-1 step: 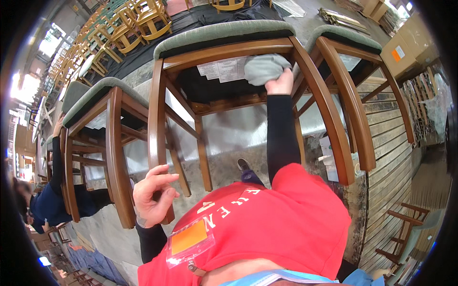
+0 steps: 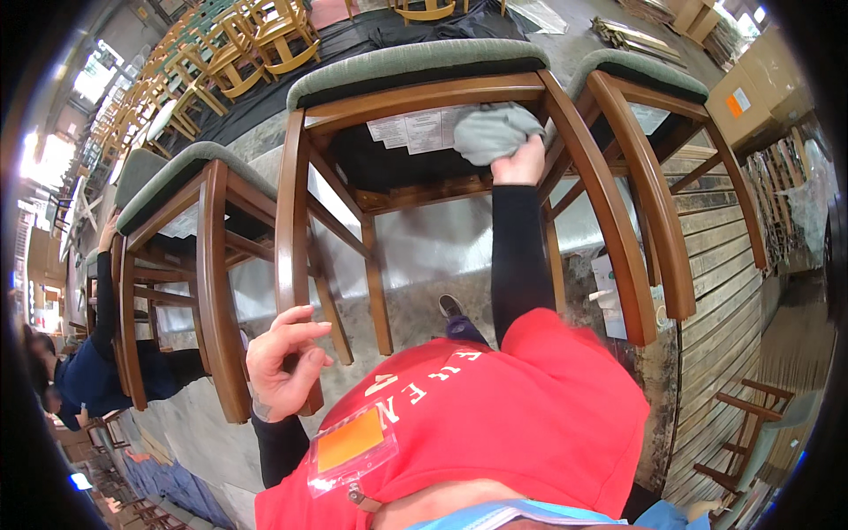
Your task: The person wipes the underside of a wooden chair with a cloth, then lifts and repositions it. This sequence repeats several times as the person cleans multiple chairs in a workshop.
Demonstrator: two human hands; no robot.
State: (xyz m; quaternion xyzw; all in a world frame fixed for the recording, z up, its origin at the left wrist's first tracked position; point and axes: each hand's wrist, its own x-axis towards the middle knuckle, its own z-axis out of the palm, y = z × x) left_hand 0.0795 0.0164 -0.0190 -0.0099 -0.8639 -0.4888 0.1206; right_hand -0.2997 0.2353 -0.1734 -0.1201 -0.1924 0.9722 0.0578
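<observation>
The right hand [image 2: 519, 164] clenches one grey cloth [image 2: 495, 132] near the right corner of the upholstered chair's [image 2: 415, 66] underside. The left hand [image 2: 284, 360] curls by that chair's left leg [image 2: 292, 221]; its grip, I can't tell. Two neighbouring chairs [image 2: 210, 225] flank closely; open floor [image 2: 415, 309] shows between.

Grey floor [image 2: 408, 311], black sheet [image 2: 362, 40] spread over it

"What's at the middle chair [image 2: 415, 69]?"
"The right-hand grip [image 2: 518, 163] holds a grey cloth [image 2: 493, 132] at its underside, beside white labels [image 2: 420, 131]; the left-hand grip [image 2: 287, 358], loosely curled, is near its left leg [image 2: 291, 221]."
"And around it?"
"One chair [image 2: 212, 265] to its left, another chair [image 2: 642, 185] to its right."
</observation>
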